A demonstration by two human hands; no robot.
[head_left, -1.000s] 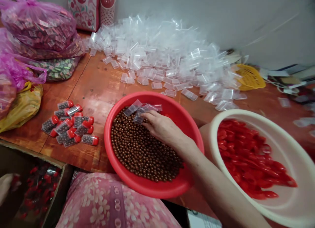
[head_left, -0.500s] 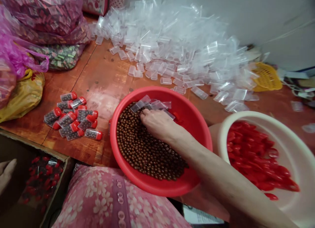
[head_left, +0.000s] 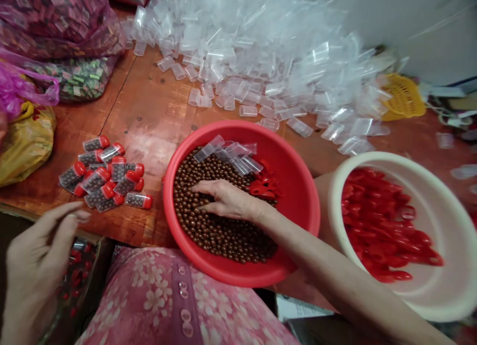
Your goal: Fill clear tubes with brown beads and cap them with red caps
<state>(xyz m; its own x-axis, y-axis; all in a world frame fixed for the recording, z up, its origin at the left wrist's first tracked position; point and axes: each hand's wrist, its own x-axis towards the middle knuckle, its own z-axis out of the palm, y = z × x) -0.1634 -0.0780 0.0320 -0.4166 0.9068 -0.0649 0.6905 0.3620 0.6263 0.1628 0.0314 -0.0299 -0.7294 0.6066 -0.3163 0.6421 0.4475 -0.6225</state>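
Note:
My right hand (head_left: 227, 200) rests on the brown beads (head_left: 219, 241) in the red basin (head_left: 298, 186), thumb and fingers apart, with nothing visible between them. Several clear tubes (head_left: 238, 154) lie on the beads beyond it, beside some red caps (head_left: 264, 183). At the lower left, my left hand (head_left: 40, 260) hangs over the edge of a box of filled tubes (head_left: 76, 275), its fingers apart and holding nothing. Just beyond it, a small pile of bead-filled tubes with red caps (head_left: 106, 178) lies on the wooden table (head_left: 149, 121).
A large heap of clear tubes (head_left: 261, 52) spreads across the back. To the right stands a cream tub (head_left: 439, 226) with red pieces (head_left: 383, 226). Behind it is a yellow basket (head_left: 404, 97). Purple bags (head_left: 67, 22) and a yellow bag (head_left: 28, 141) stand at the left.
My right hand has drawn back toward me from the clear tubes, uncovering them and the red caps. My left hand has risen out of the box area toward the table edge.

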